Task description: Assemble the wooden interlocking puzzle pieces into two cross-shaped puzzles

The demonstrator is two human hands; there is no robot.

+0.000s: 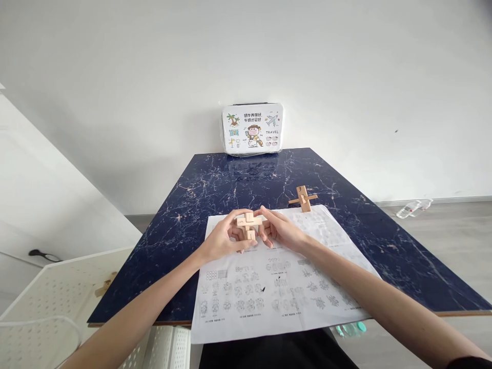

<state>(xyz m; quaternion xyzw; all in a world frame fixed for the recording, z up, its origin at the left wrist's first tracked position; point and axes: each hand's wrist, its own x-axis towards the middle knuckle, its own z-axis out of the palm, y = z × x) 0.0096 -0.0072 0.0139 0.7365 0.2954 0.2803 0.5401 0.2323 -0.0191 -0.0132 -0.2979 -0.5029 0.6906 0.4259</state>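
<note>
A pale wooden interlocking puzzle (pixel 249 224) is held between both hands just above a printed paper sheet (pixel 277 287) on the dark blue marble table (pixel 238 179). My left hand (pixel 223 238) grips its left side with curled fingers. From the right, my right hand (pixel 282 230) pinches the same puzzle. A second, darker wooden cross puzzle (pixel 303 199) stands upright on the table at the sheet's far right corner, clear of both hands.
A white box with travel cartoons (pixel 252 128) leans against the wall at the table's far edge. A white perforated cart (pixel 46 302) holding a wooden piece (pixel 104 286) stands at left. A plastic bottle (pixel 413 208) lies on the floor at right.
</note>
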